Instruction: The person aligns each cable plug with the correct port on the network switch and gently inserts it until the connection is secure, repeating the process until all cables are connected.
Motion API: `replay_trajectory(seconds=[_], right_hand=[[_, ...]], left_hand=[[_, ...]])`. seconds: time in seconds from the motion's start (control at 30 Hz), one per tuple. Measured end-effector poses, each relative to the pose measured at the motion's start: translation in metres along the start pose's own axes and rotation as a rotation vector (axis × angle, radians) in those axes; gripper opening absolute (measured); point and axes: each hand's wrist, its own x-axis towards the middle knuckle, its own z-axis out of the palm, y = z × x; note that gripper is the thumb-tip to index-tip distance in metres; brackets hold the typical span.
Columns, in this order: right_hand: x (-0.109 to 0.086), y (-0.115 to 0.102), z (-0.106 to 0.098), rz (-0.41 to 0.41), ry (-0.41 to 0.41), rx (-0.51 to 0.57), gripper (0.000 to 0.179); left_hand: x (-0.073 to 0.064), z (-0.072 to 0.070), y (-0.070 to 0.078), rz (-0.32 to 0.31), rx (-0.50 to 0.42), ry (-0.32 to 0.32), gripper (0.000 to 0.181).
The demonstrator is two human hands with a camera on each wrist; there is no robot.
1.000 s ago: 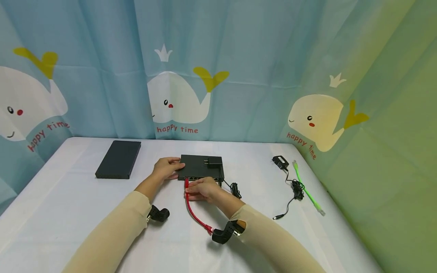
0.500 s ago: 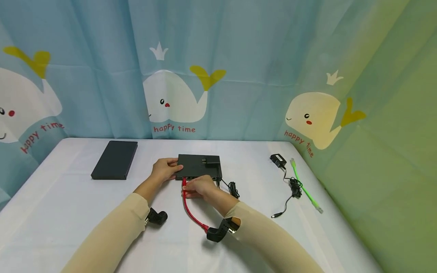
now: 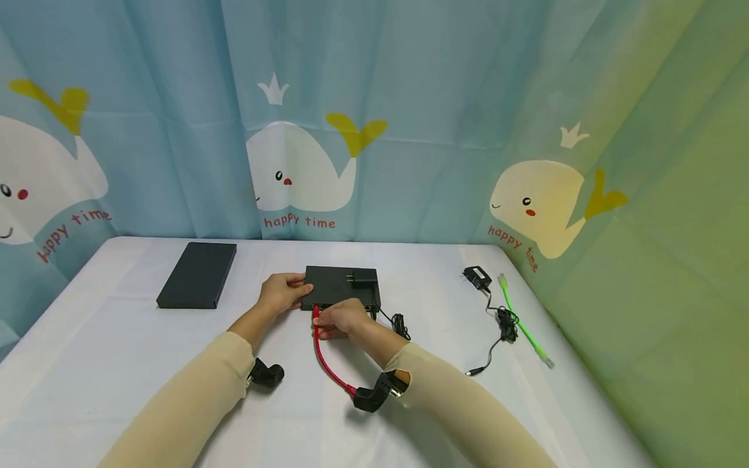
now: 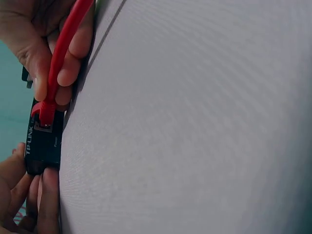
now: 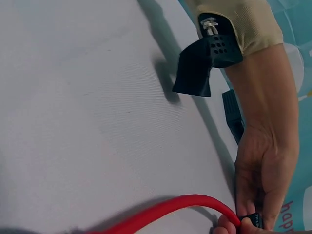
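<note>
A black TP-LINK network switch (image 3: 330, 284) lies on the white table, its row of ports facing the near side. My left hand (image 3: 281, 294) grips its left end, thumb on top and fingers along the side and beneath. My right hand (image 3: 346, 317) pinches a red Ethernet cable (image 3: 326, 364) just behind its plug. In the left wrist view the plug (image 4: 47, 115) sits at the switch's end port, the tip inside the opening. The cable's other end bends toward the right wrist camera. A black power adapter (image 3: 365, 278) rests on top of the switch.
A black flat box (image 3: 197, 275) lies at the back left. On the right are another power adapter (image 3: 478, 277) with a bundled cord and a green Ethernet cable (image 3: 525, 328). The first adapter's coiled cord (image 3: 400, 325) lies right of the switch. A whale-print curtain (image 3: 427, 130) hangs behind.
The whole head view has shifted slightly, with things a little further left than a second ago. Both hands keep their hold on the switch and the red cable.
</note>
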Motion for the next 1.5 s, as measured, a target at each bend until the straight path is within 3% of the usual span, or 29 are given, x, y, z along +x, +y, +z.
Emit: replay_trajectory(seconds=[0.63,0.93,1.1,1.3,1.5], right_hand=[[-0.003,-0.002,-0.006,0.043,-0.042,-0.041,0.012],[-0.014,-0.017,-0.02,0.041,-0.172,-0.02,0.025],[-0.021,-0.046,-0.04,0.002,-0.185,0.005,0.036],[-0.021,-0.08,-0.083,-0.074,-0.094,0.043,0.037],[-0.004,-0.068,-0.128,-0.07,0.062,0.08,0.037]], left_hand=[[0.0,0.001,-0.009,-0.005,-0.107,-0.003,0.052],[0.0,0.0,-0.01,-0.014,-0.104,-0.006,0.052],[0.002,-0.001,-0.01,-0.009,-0.097,-0.007,0.052],[0.002,-0.001,-0.01,0.004,-0.09,-0.017,0.052],[0.002,0.0,-0.011,-0.001,-0.094,-0.014,0.051]])
